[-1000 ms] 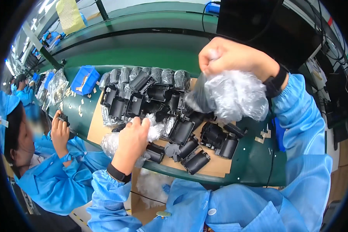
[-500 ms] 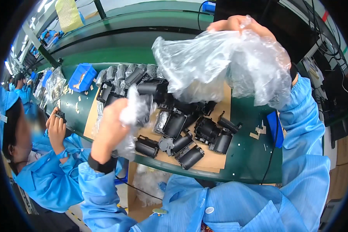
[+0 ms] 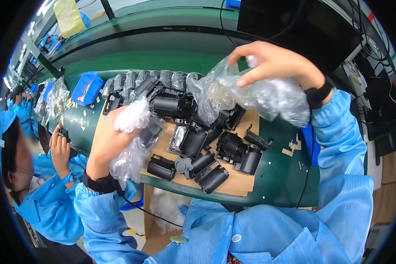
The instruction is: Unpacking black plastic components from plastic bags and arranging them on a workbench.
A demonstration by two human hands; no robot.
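My left hand [image 3: 112,134], at the left of the cardboard sheet, is closed around a crumpled clear plastic bag [image 3: 134,154]; white crumpled plastic bulges above its fingers. My right hand [image 3: 279,66] is over the right part of the pile, its thumb and fingers spread apart. Just under and behind it hangs another clear plastic bag [image 3: 277,99], loose and wrinkled, hiding part of the pile. Below both hands, several black plastic cylindrical housings [image 3: 193,141] lie jumbled on the brown cardboard sheet [image 3: 233,185].
Behind the pile stand rows of plastic-wrapped black parts [image 3: 165,78]. A blue bin [image 3: 87,88] with tan scraps is at the left, another blue bin [image 3: 309,141] at the right. A co-worker [image 3: 44,193] sits close on my left. A cardboard box [image 3: 152,229] with plastic stands below the table edge.
My right hand has come down and its fingers have spread; the bag there has sunk and bunched up. My left hand has shifted left with its bag.
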